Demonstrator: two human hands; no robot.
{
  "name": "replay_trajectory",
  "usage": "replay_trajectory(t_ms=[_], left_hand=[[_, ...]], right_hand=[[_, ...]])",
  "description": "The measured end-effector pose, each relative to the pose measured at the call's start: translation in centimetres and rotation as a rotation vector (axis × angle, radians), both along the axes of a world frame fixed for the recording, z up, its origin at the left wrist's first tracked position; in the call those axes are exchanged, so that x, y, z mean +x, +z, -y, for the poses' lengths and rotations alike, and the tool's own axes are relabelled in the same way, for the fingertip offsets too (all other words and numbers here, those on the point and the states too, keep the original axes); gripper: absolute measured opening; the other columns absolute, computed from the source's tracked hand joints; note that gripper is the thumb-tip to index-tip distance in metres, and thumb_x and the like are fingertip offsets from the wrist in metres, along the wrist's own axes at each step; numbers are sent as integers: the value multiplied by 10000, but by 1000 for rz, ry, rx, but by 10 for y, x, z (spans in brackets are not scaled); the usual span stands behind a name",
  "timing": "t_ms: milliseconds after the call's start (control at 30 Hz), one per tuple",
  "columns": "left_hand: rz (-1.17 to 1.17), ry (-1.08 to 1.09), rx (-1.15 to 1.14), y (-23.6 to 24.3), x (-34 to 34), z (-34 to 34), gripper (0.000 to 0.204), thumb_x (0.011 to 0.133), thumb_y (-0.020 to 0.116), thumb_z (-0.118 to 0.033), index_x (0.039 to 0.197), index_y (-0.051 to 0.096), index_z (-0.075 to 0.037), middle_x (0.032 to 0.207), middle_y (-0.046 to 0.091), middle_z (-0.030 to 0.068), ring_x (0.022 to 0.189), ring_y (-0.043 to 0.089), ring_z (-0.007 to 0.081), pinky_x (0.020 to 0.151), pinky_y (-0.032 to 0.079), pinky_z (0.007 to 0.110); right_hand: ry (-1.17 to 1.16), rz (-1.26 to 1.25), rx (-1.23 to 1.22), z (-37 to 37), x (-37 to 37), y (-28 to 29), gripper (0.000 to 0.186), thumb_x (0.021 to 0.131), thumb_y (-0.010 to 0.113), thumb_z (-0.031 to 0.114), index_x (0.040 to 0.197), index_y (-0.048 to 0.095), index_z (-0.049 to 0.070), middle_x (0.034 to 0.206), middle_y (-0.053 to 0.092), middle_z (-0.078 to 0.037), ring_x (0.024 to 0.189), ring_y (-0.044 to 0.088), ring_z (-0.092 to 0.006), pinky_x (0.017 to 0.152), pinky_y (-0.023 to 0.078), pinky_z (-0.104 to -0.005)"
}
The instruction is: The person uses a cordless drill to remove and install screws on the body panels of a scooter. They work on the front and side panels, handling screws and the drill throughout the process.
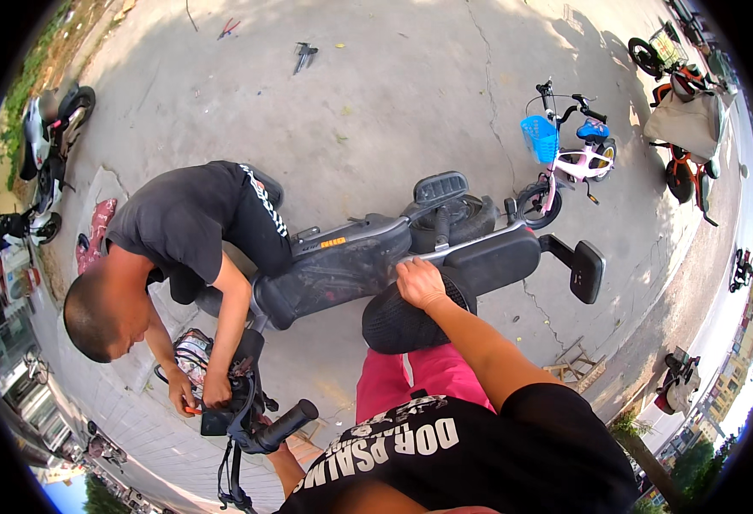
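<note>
An electric scooter (342, 257) with dark body panels leans in front of me. My right hand (419, 283) grips the far edge of its black textured saddle (393, 321), fingers curled over beside a silver rail (479, 243). My left forearm (286, 467) reaches under the black handlebar grip (286, 426); the fingers of that hand are mostly hidden behind the handlebar. A crouching person (184, 227) in a dark shirt works at the handlebar's front with both hands. One of that person's hands holds a small orange-handled tool (191, 411), its tip too small to make out.
A pink child's bicycle (575, 164) with a blue basket stands beyond the scooter's rear. Red-handled pliers (228, 28) and a dark metal part (304, 56) lie on the concrete. Parked scooters (51, 154) line the left. A covered motorbike (684, 124) stands right, a small wooden stool (577, 363) nearer.
</note>
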State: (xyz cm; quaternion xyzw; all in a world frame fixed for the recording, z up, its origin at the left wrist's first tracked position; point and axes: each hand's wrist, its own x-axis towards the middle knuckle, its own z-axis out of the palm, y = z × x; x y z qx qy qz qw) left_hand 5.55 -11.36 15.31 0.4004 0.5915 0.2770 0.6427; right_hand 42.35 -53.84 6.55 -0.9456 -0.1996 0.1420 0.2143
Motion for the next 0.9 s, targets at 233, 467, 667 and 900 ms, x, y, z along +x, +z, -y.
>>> replay_trajectory(t_ms=[233, 467, 667, 900], left_hand=[[-57, -47, -30, 3, 1, 2, 359, 882, 583, -74, 1220, 519, 27, 1176, 611, 86, 1041, 599, 207, 920, 487, 317], [-69, -72, -46, 0, 0, 2, 359, 886, 581, -79, 1224, 517, 25, 1178, 610, 86, 1045, 597, 207, 924, 485, 316], [6, -45, -26, -1, 10, 10, 359, 889, 579, -83, 1226, 515, 24, 1179, 610, 85, 1048, 596, 207, 927, 484, 315], [37, -68, -35, 0, 13, 7, 359, 893, 576, -88, 1230, 513, 22, 1180, 609, 85, 1052, 595, 207, 930, 482, 313]], right_hand=[[14, 26, 13, 4, -1, -5, 116, 767, 598, 183, 775, 560, 74, 778, 605, -74, 822, 583, -259, 720, 468, -380], [3, -5, 0, 7, -5, -8, 116, 773, 591, 184, 774, 560, 73, 772, 609, -72, 821, 581, -260, 720, 465, -382], [12, 18, 21, 5, -3, -4, 108, 773, 587, 179, 770, 566, 72, 771, 611, -85, 827, 584, -269, 715, 467, -392], [9, 56, 48, 4, -3, -6, 103, 753, 591, 162, 762, 560, 64, 749, 615, -99, 803, 588, -280, 707, 471, -402]])
